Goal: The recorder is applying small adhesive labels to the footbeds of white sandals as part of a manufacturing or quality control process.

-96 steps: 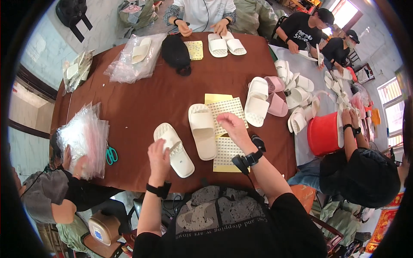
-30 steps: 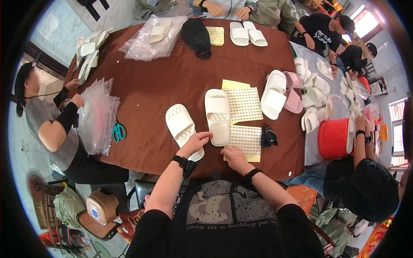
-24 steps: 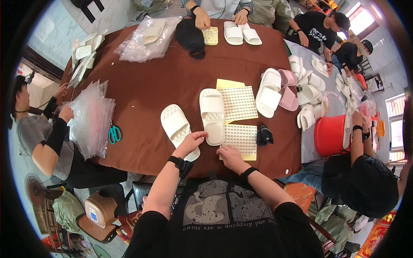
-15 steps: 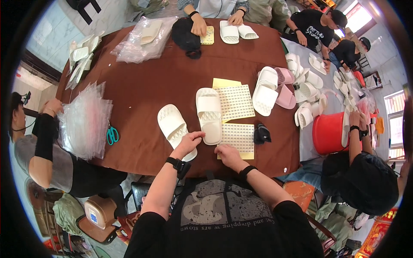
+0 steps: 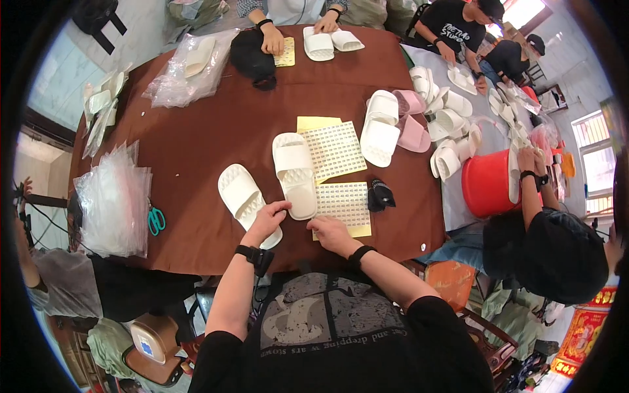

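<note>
On the brown tablecloth lies a pair of cream slippers, toes pointing away from me. My left hand (image 5: pixel 267 223) reaches across the heel of the left slipper (image 5: pixel 241 191), its bent fingertips at the heel edge of the right slipper (image 5: pixel 294 171). Just right of that heel is my right hand (image 5: pixel 333 234), fingers curled and tips pinched together at the near left corner of a sticker sheet (image 5: pixel 344 202). Whether a small sticker sits in that pinch is too small to tell. A second sticker sheet (image 5: pixel 335 150) lies beyond it, partly over a yellow sheet (image 5: pixel 319 122).
To the right are a small black item (image 5: pixel 381 196), another cream pair (image 5: pixel 380 130) and pink slippers (image 5: pixel 413 133). Clear plastic bags (image 5: pixel 114 203) and teal scissors (image 5: pixel 156 221) lie left. A person's hand (image 5: pixel 273 40) works across the table. A red tub (image 5: pixel 485 185) stands right.
The whole view has shifted, so the table sits further left. The person on the left has drawn their arm away from the plastic bags. My hands stay at the slipper's heel.
</note>
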